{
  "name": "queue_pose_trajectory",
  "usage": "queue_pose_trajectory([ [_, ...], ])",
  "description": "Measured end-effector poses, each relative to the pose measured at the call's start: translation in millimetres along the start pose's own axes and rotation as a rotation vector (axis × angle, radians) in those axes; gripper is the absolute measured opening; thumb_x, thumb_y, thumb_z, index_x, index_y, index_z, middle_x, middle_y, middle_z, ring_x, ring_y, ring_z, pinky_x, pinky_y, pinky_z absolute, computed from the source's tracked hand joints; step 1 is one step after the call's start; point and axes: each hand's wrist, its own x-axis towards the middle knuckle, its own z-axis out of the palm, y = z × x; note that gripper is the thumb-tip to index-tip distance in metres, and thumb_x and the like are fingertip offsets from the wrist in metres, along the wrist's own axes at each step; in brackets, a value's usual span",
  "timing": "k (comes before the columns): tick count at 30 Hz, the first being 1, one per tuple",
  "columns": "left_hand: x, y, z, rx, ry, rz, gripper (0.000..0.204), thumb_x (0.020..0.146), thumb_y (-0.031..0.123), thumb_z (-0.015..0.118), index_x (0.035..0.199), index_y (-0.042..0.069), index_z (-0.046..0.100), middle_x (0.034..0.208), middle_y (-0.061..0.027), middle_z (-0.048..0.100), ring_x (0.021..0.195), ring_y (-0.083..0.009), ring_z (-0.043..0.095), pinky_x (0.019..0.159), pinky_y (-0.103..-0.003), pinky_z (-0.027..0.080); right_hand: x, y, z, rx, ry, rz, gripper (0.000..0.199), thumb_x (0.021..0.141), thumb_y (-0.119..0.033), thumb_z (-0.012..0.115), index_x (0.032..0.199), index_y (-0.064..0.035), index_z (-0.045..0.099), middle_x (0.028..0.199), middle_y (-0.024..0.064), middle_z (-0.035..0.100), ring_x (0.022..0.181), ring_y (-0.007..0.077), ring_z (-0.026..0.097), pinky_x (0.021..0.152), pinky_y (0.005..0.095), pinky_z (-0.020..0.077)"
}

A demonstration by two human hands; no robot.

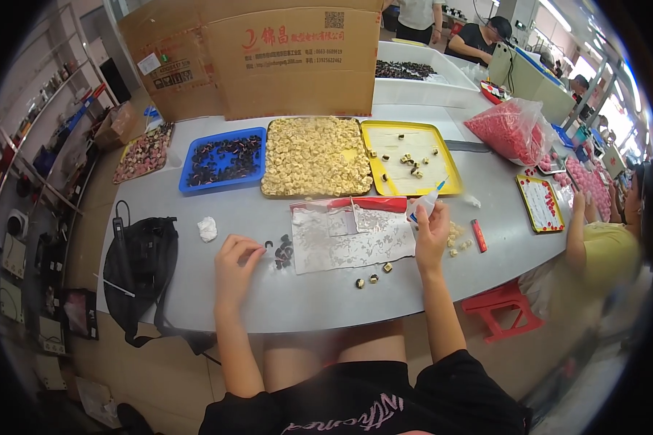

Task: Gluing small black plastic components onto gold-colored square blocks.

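My left hand (pixel 237 267) rests on the grey table (pixel 196 290), fingertips pinching a small dark ring beside a little pile of dark pieces (pixel 284 251). My right hand (pixel 432 230) holds a small squeeze bottle (pixel 426 202) with a blue tip, raised over the right edge of a silvery patterned sheet (pixel 348 239). A few finished beige-and-dark pieces (pixel 374 278) lie just below the sheet. Small cream pieces (pixel 457 239) lie to the right of my right hand.
Behind the sheet stand a blue tray (pixel 223 162) of dark pieces, a tray of cream pieces (pixel 315 156) and a yellow tray (pixel 408 158). A black bag (pixel 139 275) lies left, a red lighter (pixel 479 235) right. Another person's arm (pixel 579 232) reaches in.
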Motion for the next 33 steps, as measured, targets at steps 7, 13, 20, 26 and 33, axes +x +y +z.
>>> queue_pose_trajectory([
  [7, 0.9, 6.8, 3.6, -0.059, 0.034, 0.001, 0.011, 0.074, -0.005, 0.067, 0.084, -0.003, 0.064, 0.088, -0.0083, 0.057, 0.081, -0.0186, 0.061, 0.071, -0.027, 0.054, -0.7, -8.0, 2.7, 0.011, 0.022, 0.029, 0.02, 0.091, -0.009, 0.054, 0.103, -0.0014, 0.04, 0.102, 0.0103, 0.056, 0.094, 0.0123, 0.054, 0.082, 0.0263, 0.0446],
  [13, 0.5, 2.2, 3.8, -0.011, 0.034, 0.015, 0.012, 0.073, -0.006, 0.067, 0.084, -0.003, 0.064, 0.09, -0.0094, 0.06, 0.08, -0.0185, 0.062, 0.071, -0.027, 0.054, -1.1, -4.1, 0.0, -0.011, 0.004, 0.014, 0.019, 0.094, -0.012, 0.05, 0.107, -0.0013, 0.042, 0.106, 0.0127, 0.06, 0.095, 0.0125, 0.055, 0.086, 0.0261, 0.0425],
  [20, -0.1, 5.0, 3.0, 0.014, 0.026, 0.031, 0.011, 0.074, -0.006, 0.066, 0.083, -0.002, 0.065, 0.089, -0.0082, 0.061, 0.078, -0.0159, 0.062, 0.068, -0.026, 0.055, -1.5, -6.9, 2.7, 0.012, -0.001, 0.028, 0.019, 0.093, -0.01, 0.051, 0.106, -0.001, 0.041, 0.104, 0.012, 0.059, 0.095, 0.0126, 0.055, 0.085, 0.0261, 0.0434],
  [26, 0.7, 6.4, 4.6, 0.022, 0.017, 0.05, 0.011, 0.072, -0.007, 0.067, 0.081, -0.003, 0.064, 0.087, -0.008, 0.061, 0.075, -0.0162, 0.062, 0.067, -0.026, 0.055, -0.5, -10.3, 3.0, 0.024, -0.012, 0.049, 0.019, 0.092, -0.01, 0.052, 0.105, -0.0007, 0.04, 0.104, 0.0129, 0.058, 0.096, 0.0138, 0.055, 0.085, 0.027, 0.0438],
  [33, 0.5, 5.4, 6.0, 0.028, -0.01, 0.1, 0.013, 0.069, -0.004, 0.07, 0.08, -0.002, 0.063, 0.086, -0.0099, 0.062, 0.074, -0.0193, 0.063, 0.068, -0.028, 0.054, -1.1, -8.6, 2.2, 0.017, -0.012, 0.059, 0.02, 0.093, -0.01, 0.051, 0.106, -0.0005, 0.04, 0.105, 0.0135, 0.058, 0.097, 0.0144, 0.055, 0.087, 0.0276, 0.0434],
])
